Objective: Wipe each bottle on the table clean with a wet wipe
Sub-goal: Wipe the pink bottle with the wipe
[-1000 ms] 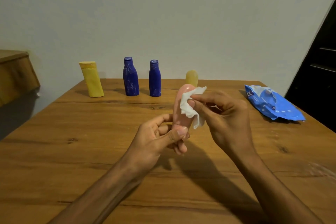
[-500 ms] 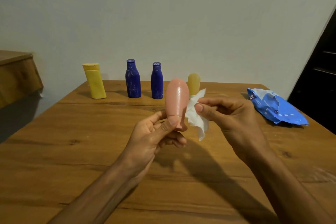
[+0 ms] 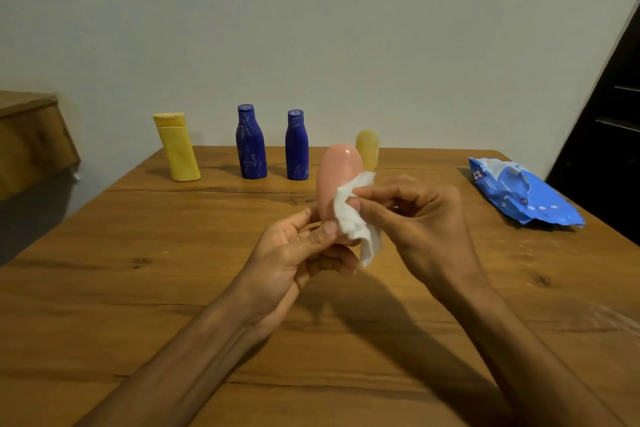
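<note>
From my remote seat I see the left hand point(image 3: 294, 253) holding the pink bottle point(image 3: 337, 177) upright in the air, above the middle of the bench point(image 3: 138, 288). Its grip is closed only around the lower end, thumb in front and fingers behind. I think this leaves the wide upper body free for wiping. The right hand point(image 3: 426, 218) pinches the wet wipe point(image 3: 353, 218) between thumb and fingertips and presses it on the right side of the bottle, about half way up. A loose corner of the wipe hangs down. The bottle's top looks shiny, maybe wet already.

At the far edge, along the wall, four more bottles stand in a row: a yellow bottle point(image 3: 176, 149) at the left, a blue bottle point(image 3: 251, 146), a second blue bottle point(image 3: 296, 149), and a small pale bottle point(image 3: 367, 149) partly hidden behind the pink one. Whether they are waiting or already done, I cannot tell. The blue wipe pack point(image 3: 519, 194) lies at the far right, probably so the right hand can reach it for a new wipe.
</note>
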